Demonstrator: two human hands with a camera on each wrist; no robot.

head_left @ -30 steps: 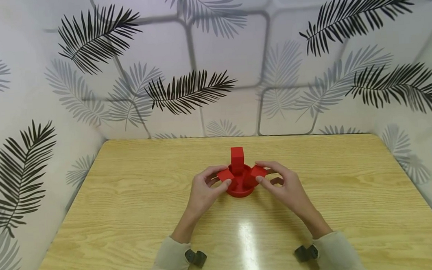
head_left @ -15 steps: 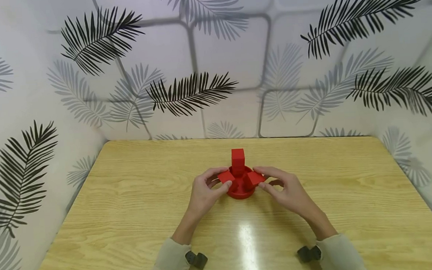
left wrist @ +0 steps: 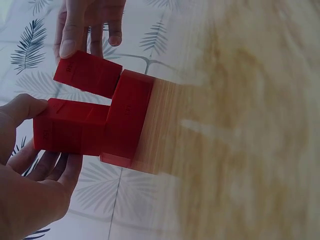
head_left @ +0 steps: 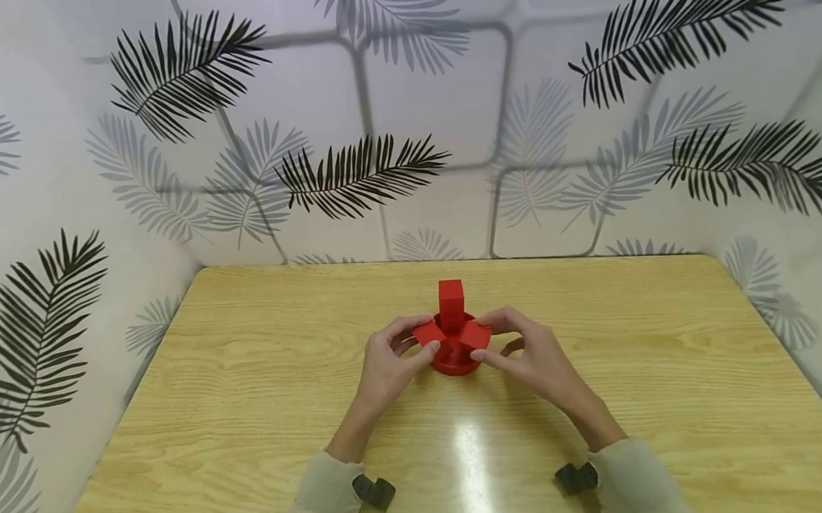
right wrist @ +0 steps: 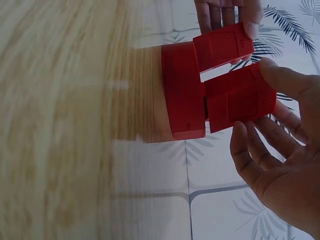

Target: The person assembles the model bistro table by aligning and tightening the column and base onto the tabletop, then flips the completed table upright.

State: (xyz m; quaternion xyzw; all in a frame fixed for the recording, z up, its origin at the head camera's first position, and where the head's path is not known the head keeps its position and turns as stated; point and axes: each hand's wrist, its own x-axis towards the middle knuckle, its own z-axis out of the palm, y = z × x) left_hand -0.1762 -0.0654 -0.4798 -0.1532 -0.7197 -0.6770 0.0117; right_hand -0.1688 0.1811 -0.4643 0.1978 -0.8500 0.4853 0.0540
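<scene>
A shallow round red base (head_left: 455,369) sits on the wooden table, and one tall red block (head_left: 451,297) stands upright at its back. My left hand (head_left: 388,360) pinches a second red block (head_left: 429,332) between thumb and fingers; in the left wrist view it reaches down to the base (left wrist: 127,117). Between the thumb and fingers of my right hand (head_left: 538,350) is a third red block (head_left: 475,334). In the right wrist view this block (right wrist: 242,97) leans a little, with a narrow dark gap between its lower end and the base (right wrist: 182,92). The fingers partly cover both held blocks.
The wooden table (head_left: 264,388) spreads out around the base. Behind it and at both sides rise pale walls (head_left: 436,209) with leaf patterns. A dark wrist camera (head_left: 374,492) sits on the left wrist and another dark camera (head_left: 576,478) on the right.
My right hand has shifted left, bringing its block further in over the base and turning it. My left hand, its block and the back block stay in place.
</scene>
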